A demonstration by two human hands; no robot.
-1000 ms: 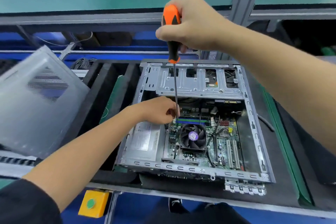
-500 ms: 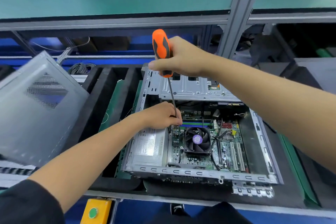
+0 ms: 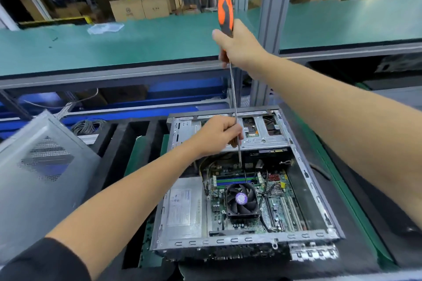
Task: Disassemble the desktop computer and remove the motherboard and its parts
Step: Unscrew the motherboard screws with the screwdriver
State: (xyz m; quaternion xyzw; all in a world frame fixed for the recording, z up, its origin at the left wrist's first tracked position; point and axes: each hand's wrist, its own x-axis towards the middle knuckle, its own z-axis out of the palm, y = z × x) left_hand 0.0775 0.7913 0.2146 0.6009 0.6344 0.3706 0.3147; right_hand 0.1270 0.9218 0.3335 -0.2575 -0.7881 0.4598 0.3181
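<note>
- The desktop computer case [image 3: 303,191] lies on its side, open face up, on dark foam on the counter [image 3: 356,230], in the lower middle of the view.
- The motherboard [image 3: 277,207] sits flat inside the case, in its right half, with a black cooler fan [image 3: 241,199] near its middle and memory slots [image 3: 235,180] just behind the fan.
- A silver power supply [image 3: 182,209] fills the case's left near corner, just beside the motherboard.
- A metal drive cage [image 3: 265,131] spans the far end of the case.
- The right hand [image 3: 243,49] is raised high above the case; its grip is curled round the lower part of the orange-and-black handle of a long screwdriver [image 3: 226,15].
- The screwdriver stands close to upright, its thin shaft running down past the drive cage, with the tip near the far edge of the motherboard, behind the memory slots. Whether the tip touches a screw I cannot tell.
- The left hand [image 3: 217,136] hovers over the far left part of the case; its grip is pinched on the screwdriver's shaft, low down.
- A grey perforated side panel [image 3: 41,178] leans tilted at the left, well apart from the case.
- A green-topped shelf [image 3: 114,45] runs across behind the counter, with cardboard boxes [image 3: 139,8] beyond it.
</note>
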